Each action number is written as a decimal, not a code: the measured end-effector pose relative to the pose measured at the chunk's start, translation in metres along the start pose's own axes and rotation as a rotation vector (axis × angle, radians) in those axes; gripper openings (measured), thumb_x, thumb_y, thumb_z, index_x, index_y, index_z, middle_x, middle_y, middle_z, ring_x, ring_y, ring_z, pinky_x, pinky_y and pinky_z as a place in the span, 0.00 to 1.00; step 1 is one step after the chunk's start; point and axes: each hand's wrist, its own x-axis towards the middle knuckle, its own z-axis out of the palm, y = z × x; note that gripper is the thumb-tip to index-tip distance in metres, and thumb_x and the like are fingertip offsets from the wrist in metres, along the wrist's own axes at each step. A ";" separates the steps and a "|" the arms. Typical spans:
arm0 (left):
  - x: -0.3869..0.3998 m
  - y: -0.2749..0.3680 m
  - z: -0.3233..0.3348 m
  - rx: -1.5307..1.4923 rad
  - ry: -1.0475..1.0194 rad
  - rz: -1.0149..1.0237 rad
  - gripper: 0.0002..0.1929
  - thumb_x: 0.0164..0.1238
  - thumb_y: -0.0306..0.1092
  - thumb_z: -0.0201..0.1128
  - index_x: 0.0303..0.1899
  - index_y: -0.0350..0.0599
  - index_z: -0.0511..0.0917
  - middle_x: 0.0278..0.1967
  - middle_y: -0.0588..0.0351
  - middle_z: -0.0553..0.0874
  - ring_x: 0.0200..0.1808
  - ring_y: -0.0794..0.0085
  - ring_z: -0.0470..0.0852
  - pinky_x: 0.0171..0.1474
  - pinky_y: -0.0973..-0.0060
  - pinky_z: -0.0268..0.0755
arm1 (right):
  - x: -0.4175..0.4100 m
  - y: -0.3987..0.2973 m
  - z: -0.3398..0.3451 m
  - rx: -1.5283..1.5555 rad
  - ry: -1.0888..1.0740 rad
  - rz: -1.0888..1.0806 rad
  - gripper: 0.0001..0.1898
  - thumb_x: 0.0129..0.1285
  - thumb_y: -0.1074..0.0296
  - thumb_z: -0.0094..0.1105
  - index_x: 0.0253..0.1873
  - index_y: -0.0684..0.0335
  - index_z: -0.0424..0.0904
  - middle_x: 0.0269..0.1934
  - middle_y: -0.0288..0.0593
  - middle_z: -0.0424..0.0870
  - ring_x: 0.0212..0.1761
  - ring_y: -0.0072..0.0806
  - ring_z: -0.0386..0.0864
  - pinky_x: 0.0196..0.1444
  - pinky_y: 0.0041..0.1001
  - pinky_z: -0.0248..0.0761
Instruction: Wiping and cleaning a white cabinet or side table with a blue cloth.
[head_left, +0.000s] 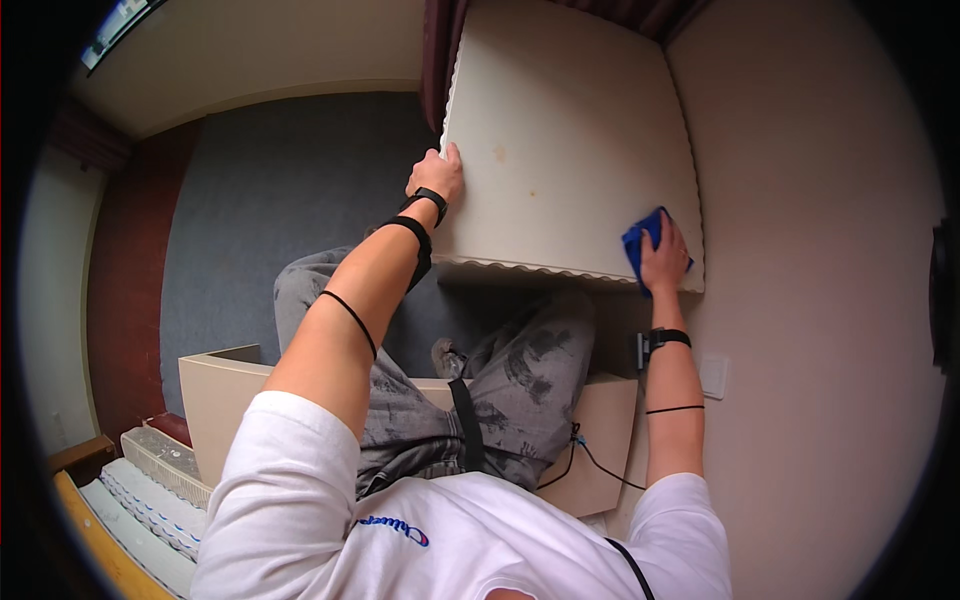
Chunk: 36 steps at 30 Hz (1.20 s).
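A pale table top (570, 142) with a scalloped edge stretches out before my knees, bearing a few small brownish stains. At its near right corner my right hand (665, 255) presses a crumpled blue cloth (643, 244) against the surface. My left hand (437, 174) grips the left edge of the top, thumb above and the other fingers curled over the side, partly hidden. Both wrists carry black straps.
A plain wall (795, 225) runs along the table's right side, with a white wall switch plate (714, 376) low on it. Dark red curtains (439, 67) hang behind. I sit on a beige cabinet (592, 450), cables (600, 461) beside me. Grey carpet (262, 180) lies left.
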 end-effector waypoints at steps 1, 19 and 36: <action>0.001 0.001 0.000 -0.009 -0.004 -0.002 0.34 0.78 0.64 0.43 0.61 0.41 0.79 0.57 0.36 0.87 0.61 0.42 0.84 0.64 0.50 0.75 | 0.002 0.031 -0.005 -0.055 -0.005 0.082 0.33 0.76 0.42 0.52 0.80 0.46 0.63 0.76 0.48 0.69 0.79 0.48 0.64 0.80 0.50 0.54; -0.006 0.005 -0.005 0.023 0.007 -0.019 0.33 0.79 0.62 0.43 0.60 0.41 0.80 0.56 0.35 0.87 0.61 0.41 0.84 0.64 0.49 0.75 | 0.078 -0.238 0.059 0.021 -0.027 -0.086 0.39 0.72 0.39 0.50 0.79 0.58 0.63 0.76 0.61 0.63 0.80 0.57 0.56 0.81 0.52 0.45; -0.010 0.003 -0.007 0.010 0.019 -0.019 0.33 0.80 0.63 0.42 0.58 0.39 0.79 0.53 0.32 0.87 0.59 0.37 0.85 0.62 0.48 0.75 | 0.182 -0.104 0.058 -0.105 -0.129 0.123 0.40 0.74 0.33 0.42 0.84 0.45 0.53 0.83 0.49 0.57 0.85 0.48 0.53 0.83 0.53 0.46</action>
